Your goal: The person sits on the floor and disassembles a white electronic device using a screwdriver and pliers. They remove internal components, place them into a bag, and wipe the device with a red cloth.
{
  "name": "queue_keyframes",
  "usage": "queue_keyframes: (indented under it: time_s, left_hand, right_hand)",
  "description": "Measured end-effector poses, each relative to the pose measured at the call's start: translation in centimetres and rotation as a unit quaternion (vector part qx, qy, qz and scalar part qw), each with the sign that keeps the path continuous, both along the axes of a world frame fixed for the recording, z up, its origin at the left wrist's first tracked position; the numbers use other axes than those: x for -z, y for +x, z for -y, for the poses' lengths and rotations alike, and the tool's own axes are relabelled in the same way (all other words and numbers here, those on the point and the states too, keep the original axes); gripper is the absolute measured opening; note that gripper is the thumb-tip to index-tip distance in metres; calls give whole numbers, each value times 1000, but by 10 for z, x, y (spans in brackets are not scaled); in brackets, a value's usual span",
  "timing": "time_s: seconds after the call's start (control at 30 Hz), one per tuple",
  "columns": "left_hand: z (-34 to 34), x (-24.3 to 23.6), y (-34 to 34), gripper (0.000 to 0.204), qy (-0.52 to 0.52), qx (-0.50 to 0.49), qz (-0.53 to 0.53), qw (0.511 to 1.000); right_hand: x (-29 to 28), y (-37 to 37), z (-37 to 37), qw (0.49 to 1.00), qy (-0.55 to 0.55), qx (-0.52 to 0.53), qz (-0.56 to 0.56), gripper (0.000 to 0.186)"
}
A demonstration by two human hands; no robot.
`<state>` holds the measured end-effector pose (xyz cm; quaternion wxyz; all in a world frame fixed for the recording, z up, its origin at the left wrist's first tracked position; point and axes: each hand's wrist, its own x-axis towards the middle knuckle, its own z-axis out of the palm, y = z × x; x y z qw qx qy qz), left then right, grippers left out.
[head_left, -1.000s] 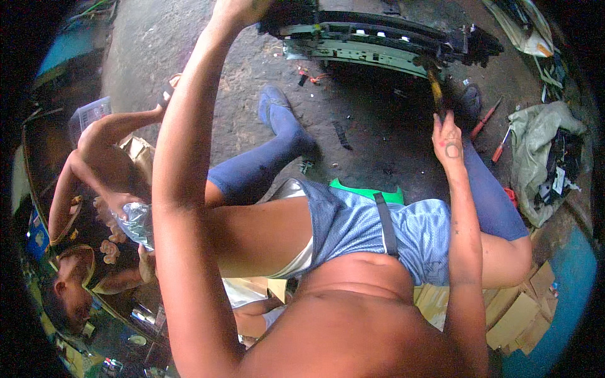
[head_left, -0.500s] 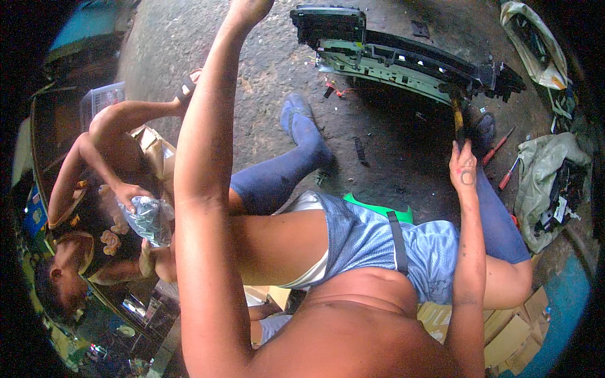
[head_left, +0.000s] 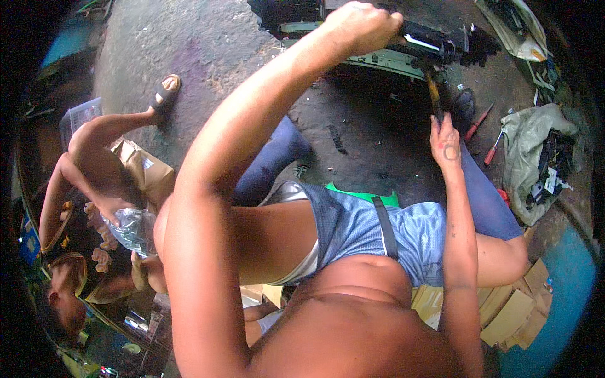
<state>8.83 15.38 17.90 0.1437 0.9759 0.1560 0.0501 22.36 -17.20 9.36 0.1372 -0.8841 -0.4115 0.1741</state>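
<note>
My right hand point(head_left: 446, 143) is closed round the handle of a hammer point(head_left: 435, 93). Its dark head lies against a long black and pale-green frame point(head_left: 384, 62), which looks like the chassis of a machine. My left hand point(head_left: 364, 28) is a fist held over that frame; whatever it grips, if anything, is hidden by the fingers. My left forearm hides part of the floor and of the frame's near side.
Two red-handled screwdrivers point(head_left: 493, 149) lie right of my leg, beside a grey-green sack point(head_left: 532, 142) with dark parts. A pale bag point(head_left: 513, 28) lies at the far right. On the left a person sits holding a clear plastic bag point(head_left: 133, 232). Flattened cardboard point(head_left: 513, 315) lies behind me.
My left arm has swung right, bringing the fist over the frame. The view has shifted slightly. My right hand keeps hold of the hammer against the frame.
</note>
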Motion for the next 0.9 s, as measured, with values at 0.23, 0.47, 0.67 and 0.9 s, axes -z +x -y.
queue_keyframes:
  time_s: [0.23,0.47,0.67,0.9]
  left_hand:
    - [-4,-29,8,42,-104,-46,-34,993]
    - [6,-26,14,49,-255,-107,13,961]
    - [-38,33,28,45,-119,61,-36,990]
    - [-3,7,31,47,-206,-35,-36,977]
  right_hand:
    - [-54,-14,-3,990,-9,18,-136,39]
    - [-45,-26,8,978,29,-71,-194,36]
    - [-23,-26,-2,866,360,-81,-338,43]
    - [-22,-31,-16,989,11,-135,-55,36]
